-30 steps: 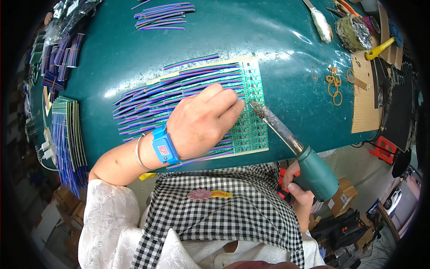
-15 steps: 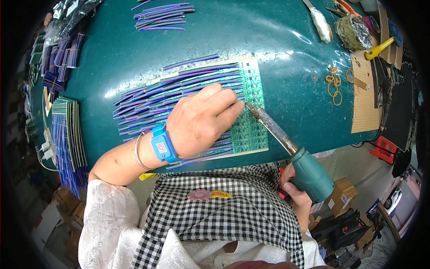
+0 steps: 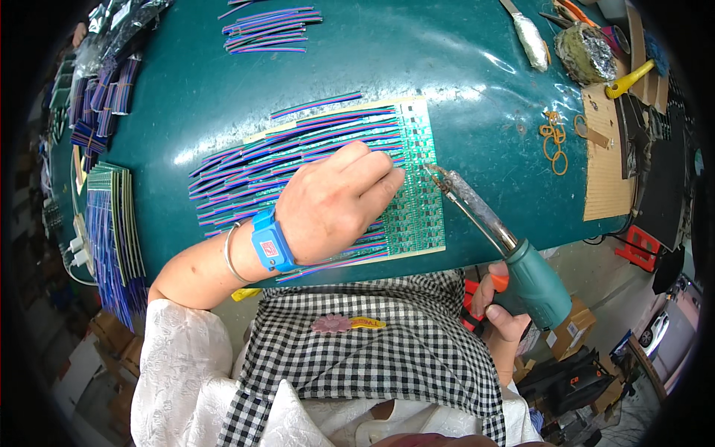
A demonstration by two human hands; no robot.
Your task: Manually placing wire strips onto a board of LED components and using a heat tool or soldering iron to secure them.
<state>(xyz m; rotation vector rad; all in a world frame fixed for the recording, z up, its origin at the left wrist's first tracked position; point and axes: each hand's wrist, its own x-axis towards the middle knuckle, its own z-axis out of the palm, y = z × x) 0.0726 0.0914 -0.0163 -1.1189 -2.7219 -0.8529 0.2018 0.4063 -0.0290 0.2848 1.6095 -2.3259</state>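
left hand (image 3: 339, 194), mid-frame: fingers curled, tips tucked under, can't tell if clamped on a wire. right hand (image 3: 505, 316), lower right: fingers clamped on green plastic soldering gun with orange trigger (image 3: 540, 287); tip over the panel's right part, apart from left fingers, contact unclear. under left hand, centre of frame: green rectangular circuit-board panel (image 3: 421, 194), rows of blue-red-black ribbon wires (image 3: 246, 167) across it. glossy teal tabletop (image 3: 499, 134) beneath. tan rubber bands (image 3: 555, 141), right of frame.
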